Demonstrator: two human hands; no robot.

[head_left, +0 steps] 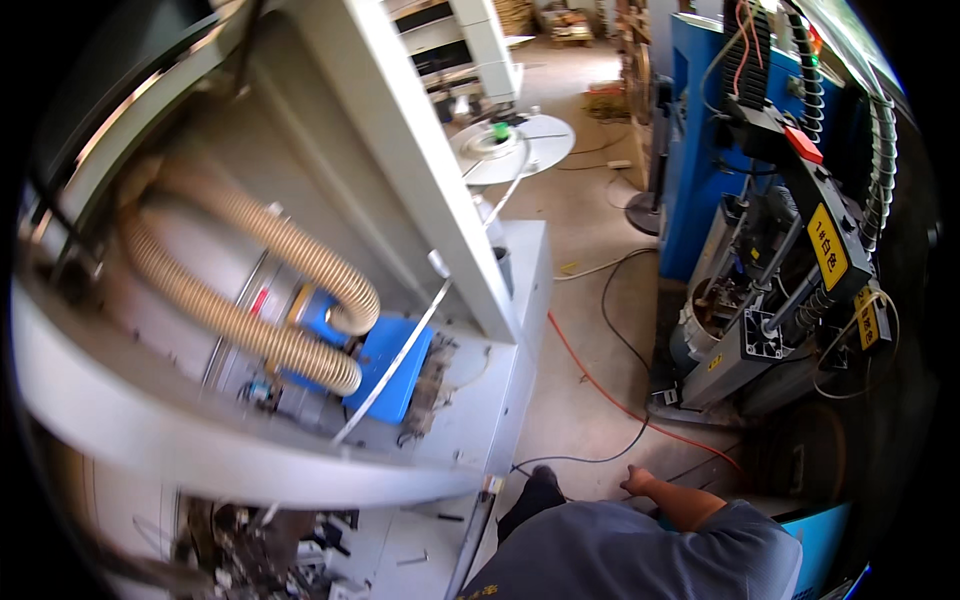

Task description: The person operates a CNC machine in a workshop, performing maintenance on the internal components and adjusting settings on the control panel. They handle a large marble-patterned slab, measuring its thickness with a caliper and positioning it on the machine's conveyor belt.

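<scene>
My right hand (636, 481) hangs at the end of my bare forearm, in front of my grey shirt (640, 550), over the floor. Its fingers look slightly apart, and I see nothing held in it. Nearest to it on the floor run an orange-red hose (600, 385) and a dark cable (590, 460), neither visibly touched. My left hand is out of the picture. One dark-trousered leg (530, 505) and its shoe show just left of the hand.
On the left, a light grey machine frame (400, 150) encloses ribbed beige hoses (230, 310) and a blue box (395, 370). Metal parts (290, 550) lie lower left. A white disc (540, 145) stands farther ahead. Pumping equipment (740, 350) and a blue cabinet (690, 150) line the right side.
</scene>
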